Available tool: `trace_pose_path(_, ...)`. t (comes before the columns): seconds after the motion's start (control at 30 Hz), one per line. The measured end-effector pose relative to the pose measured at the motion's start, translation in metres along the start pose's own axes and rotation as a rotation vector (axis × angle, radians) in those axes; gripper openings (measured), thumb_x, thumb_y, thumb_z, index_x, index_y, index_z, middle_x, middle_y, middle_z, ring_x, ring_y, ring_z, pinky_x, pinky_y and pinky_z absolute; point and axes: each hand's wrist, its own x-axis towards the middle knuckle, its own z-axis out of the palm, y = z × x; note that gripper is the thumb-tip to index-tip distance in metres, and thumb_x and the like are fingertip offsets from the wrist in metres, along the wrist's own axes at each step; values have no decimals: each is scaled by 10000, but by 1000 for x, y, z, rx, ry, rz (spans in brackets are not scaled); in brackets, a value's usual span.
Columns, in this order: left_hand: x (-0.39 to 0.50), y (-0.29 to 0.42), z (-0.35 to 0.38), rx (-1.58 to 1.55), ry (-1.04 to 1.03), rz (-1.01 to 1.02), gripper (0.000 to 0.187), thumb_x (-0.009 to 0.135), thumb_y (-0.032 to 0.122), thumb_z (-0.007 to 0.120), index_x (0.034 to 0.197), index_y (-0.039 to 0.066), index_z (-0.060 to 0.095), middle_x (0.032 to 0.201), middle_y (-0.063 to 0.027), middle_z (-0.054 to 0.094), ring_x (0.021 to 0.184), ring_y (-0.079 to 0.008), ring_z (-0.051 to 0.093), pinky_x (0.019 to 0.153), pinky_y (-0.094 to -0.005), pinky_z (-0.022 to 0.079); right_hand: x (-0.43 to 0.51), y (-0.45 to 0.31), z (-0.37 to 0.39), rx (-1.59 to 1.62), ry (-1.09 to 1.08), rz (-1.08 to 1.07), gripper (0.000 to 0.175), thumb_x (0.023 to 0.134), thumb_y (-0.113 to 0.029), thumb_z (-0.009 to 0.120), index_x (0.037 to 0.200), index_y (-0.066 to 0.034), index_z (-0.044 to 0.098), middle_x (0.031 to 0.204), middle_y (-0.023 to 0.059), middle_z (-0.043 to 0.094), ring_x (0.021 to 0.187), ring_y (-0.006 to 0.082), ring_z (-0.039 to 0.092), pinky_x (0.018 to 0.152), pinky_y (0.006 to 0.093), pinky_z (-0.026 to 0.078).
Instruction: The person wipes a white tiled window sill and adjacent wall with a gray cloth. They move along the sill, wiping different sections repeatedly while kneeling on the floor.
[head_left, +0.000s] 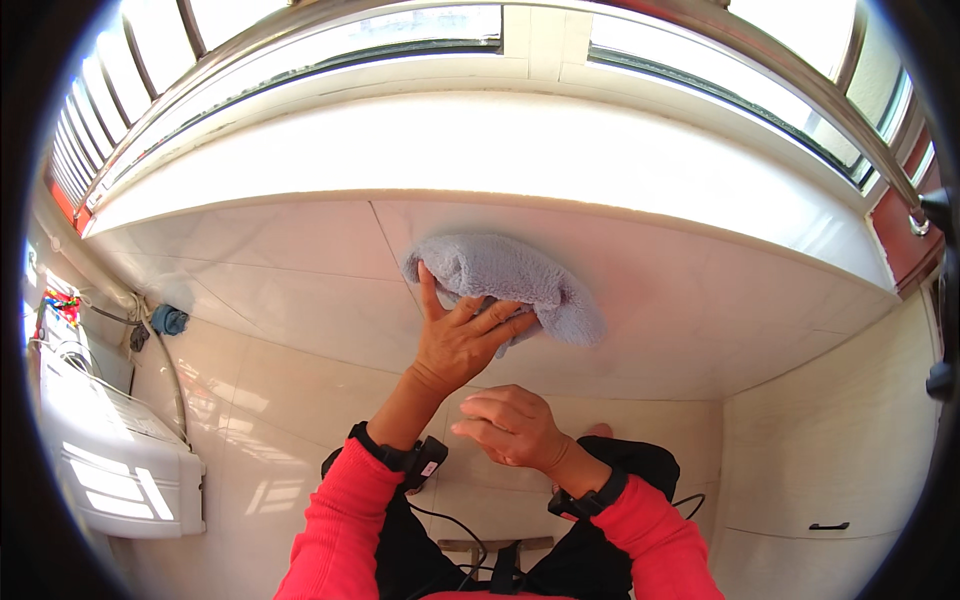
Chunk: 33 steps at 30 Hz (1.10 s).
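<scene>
A grey-blue fluffy cloth (510, 270) lies bunched against the pale tiled wall (315, 247) below the windowsill. My left hand (457, 337) holds it to the tiles, fingers spread and their tips pushed into its lower folds. Lower and to the right, my right hand (514, 427) hovers over my lap, away from the cloth. Its fingers are loosely bent, and I see nothing in them. Each wrist wears a black strap with a small box.
Above the wall runs a bright white windowsill (480, 146) behind a metal railing (795, 75). A white appliance (127, 465), a hose (172, 375) and a blue cloth (169, 319) are at left. A cabinet (825, 435) stands right. A cable (457, 525) hangs by my legs.
</scene>
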Motion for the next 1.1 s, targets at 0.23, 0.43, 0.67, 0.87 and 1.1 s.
trace_pose_path(0.23, -3, 8, 8, -58, -2, 11, 255, 796, 244, 643, 1033, 300, 719, 1186, 164, 595, 1092, -125, 520, 1045, -798, 83, 45, 13, -38, -268, 286, 335, 261, 865, -91, 605, 1122, -81, 651, 1208, 129, 556, 1091, 319, 542, 992, 460, 411)
trace_pose_path(0.43, -4, 9, 2, -109, 134, 94, 182, 819, 175, 657, 977, 245, 711, 1291, 94, 585, 1279, -189, 482, 1099, -710, 147, 42, 20, -45, -487, 138, 355, 429, 940, -261, 553, 1262, 22, 540, 1416, 212, 430, 1325, 389, 385, 1118, 573, 227)
trace_pose_path(0.67, 6, 4, -20, 21, 256, 18, 284, 848, 114, 632, 1117, 197, 676, 1357, -24, 528, 1331, -268, 431, 1113, -656, 201, 37, 33, -77, -773, 354, 447, 558, 917, -338, 593, 1262, 91, 504, 1441, 303, 352, 1345, 465, 329, 1125, 595, 198)
trace_pose_path(0.87, 12, -23, -28, 46, 244, -220, 533, 834, 142, 672, 1347, 158, 530, 1520, -116, 336, 1428, -380, 251, 1136, -647, 117, 14, 58, -155, -783, 597, 608, 677, 914, -323, 603, 1385, 77, 326, 1393, 286, 359, 1282, 470, 362, 1098, 520, 265)
trace_pose_path(1.1, 10, -40, -29, 79, 207, -298, 672, 846, 239, 703, 1449, 168, 415, 1570, -156, 241, 1457, -395, 171, 1149, -620, 57, -27, 94, -258, -740, 822, 678, 635, 898, -184, 581, 1402, 71, 293, 1426, 279, 341, 1307, 429, 367, 1086, 459, 303)
